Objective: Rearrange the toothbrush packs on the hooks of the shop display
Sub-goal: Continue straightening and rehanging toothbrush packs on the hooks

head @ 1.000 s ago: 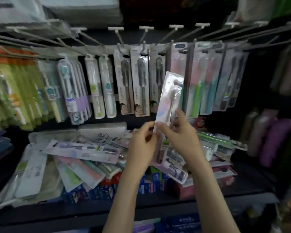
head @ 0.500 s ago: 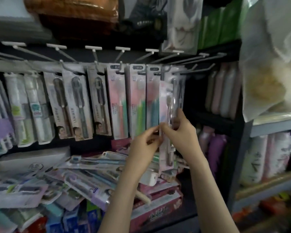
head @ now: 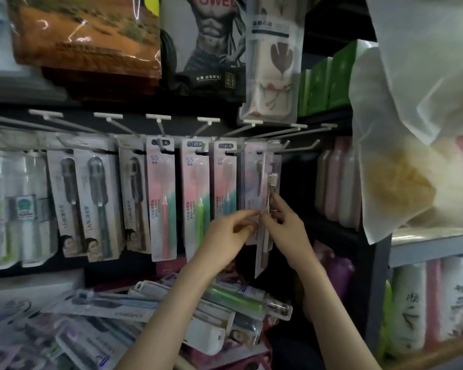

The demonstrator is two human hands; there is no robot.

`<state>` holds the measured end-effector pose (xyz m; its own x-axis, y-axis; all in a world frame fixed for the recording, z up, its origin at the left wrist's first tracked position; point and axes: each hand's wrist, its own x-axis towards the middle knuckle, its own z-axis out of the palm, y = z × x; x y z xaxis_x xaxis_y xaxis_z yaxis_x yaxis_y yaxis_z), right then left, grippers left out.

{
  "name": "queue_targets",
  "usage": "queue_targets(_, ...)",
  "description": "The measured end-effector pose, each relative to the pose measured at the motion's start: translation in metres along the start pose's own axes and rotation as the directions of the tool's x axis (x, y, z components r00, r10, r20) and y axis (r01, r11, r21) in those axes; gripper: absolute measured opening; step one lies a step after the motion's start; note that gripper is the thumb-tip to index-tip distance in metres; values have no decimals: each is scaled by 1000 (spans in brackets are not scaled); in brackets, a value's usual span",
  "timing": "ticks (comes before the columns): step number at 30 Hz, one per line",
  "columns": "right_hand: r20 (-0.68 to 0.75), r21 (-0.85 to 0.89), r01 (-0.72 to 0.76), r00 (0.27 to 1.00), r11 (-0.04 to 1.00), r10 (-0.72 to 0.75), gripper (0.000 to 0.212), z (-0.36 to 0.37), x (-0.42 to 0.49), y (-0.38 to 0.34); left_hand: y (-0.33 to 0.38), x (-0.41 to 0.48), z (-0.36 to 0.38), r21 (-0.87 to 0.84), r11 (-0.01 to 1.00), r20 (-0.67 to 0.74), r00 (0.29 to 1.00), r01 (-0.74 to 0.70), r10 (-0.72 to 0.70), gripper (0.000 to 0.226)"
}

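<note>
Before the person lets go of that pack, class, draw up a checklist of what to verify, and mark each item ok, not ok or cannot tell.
1. Both hands have it: the left hand and right hand pinch the toothbrush pack at about mid-height: ok.
2. Hang hole threaded on the hook: the pack's top is blurred there: cannot tell.
3. Pack faces front like the pink-and-green packs beside it: it is turned nearly edge-on: not ok.
4. Spare place nearby: a bare hook sticks out just to the right: ok.
</note>
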<state>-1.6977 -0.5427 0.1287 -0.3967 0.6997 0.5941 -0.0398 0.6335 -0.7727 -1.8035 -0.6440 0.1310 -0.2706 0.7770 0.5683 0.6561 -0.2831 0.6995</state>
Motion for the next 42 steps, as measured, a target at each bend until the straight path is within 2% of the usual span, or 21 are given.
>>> queue_targets(5, 67, 228, 2, 998, 974, -18, 50, -5, -5, 10, -1, 0, 2, -53, 999, 44, 999, -7, 10, 43)
queue_targets(9, 64, 406, -34, 998, 913, 8, 39, -8, -9, 13, 4, -2, 9, -245, 968, 96, 995, 53, -30, 46)
queue_targets(12, 76, 492, -52, 997, 869, 16, 56, -14, -14, 20, 6, -1, 13, -324, 941, 162, 986, 97, -45, 41)
queue_targets(17, 70, 523, -31, 998, 852, -7, 62, -25, -24, 28, 11, 1, 16, -376, 916, 262, 964, 141, -41, 38)
queue_targets(20, 34, 459, 7, 999, 888, -25, 47, -29, -29, 27, 11, 1, 17, -377, 915, 289, 957, 146, -33, 34)
queue_targets(22, 18, 379, 35, 999, 925, -46, 44, -31, -32, 22, 12, 1, 18, -364, 920, 280, 959, 143, -38, 30)
queue_targets(24, -27, 246, 74, 997, 966, -70, 48, -31, -33, 18, 14, 3, 18, -246, 967, 225, 974, 63, -6, 28)
queue_targets(26, -122, 95, 92, 989, 991, -81, 56, -28, -30, 16, 10, 9, 18, 111, 988, 78, 992, -104, 96, 31)
queue_targets(28, -195, -24, 69, 978, 997, -72, 63, -24, -24, 15, 6, 15, 15, 474, 857, -56, 964, -204, 261, 41)
queue_targets(31, -244, -180, 36, 966, 983, -80, 68, -19, -9, 14, 0, 29, 10, 740, 626, -76, 895, -245, 440, 62)
queue_targets(34, -278, -336, 69, 946, 939, -169, 70, -18, 9, 13, -5, 44, 7, 865, 458, -16, 901, -205, 434, 89)
queue_targets(38, -269, -461, 81, 936, 884, -226, 71, -17, 31, 6, -13, 64, 15, 942, 321, -37, 925, -94, 378, 114)
queue_targets(40, -257, -489, 72, 941, 869, -222, 71, -15, 39, 2, -15, 73, 19, 957, 288, -75, 941, -25, 331, 120)
queue_targets(42, -256, -497, 59, 943, 866, -211, 69, -12, 45, 0, -17, 79, 23, 969, 248, -86, 941, 2, 327, 114)
